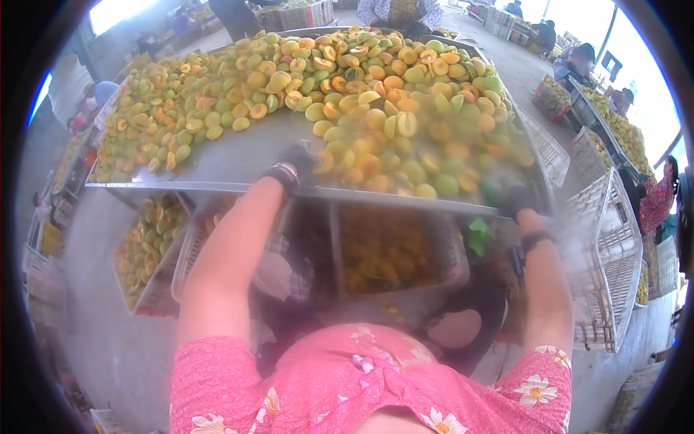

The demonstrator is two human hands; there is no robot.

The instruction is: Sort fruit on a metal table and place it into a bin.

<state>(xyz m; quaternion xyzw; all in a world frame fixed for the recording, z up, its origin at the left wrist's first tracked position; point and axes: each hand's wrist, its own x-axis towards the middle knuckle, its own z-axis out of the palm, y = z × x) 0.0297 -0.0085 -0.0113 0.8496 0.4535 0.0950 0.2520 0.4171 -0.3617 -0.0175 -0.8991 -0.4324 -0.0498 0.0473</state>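
A heap of halved green-and-orange stone fruit, likely apricots (374, 108), covers much of a metal-edged sorting table (244, 144). My left hand (297, 161), in a dark glove, rests over the front part of the table, at the left side of the nearer fruit. Its fingers are blurred, so I cannot tell whether they hold a piece. At the front right corner is my right hand (516, 202), also dark-gloved, beside the table's rim. A blurred green thing (489, 191) lies near its fingers; whether it is gripped is unclear.
Under the table stand a crate of fruit (154, 238) at the left and another crate (455, 260) in the middle. White plastic crates (607, 260) stack at my right. A green scrap (478, 237) hangs below the rim. Across the table is another person (401, 13).
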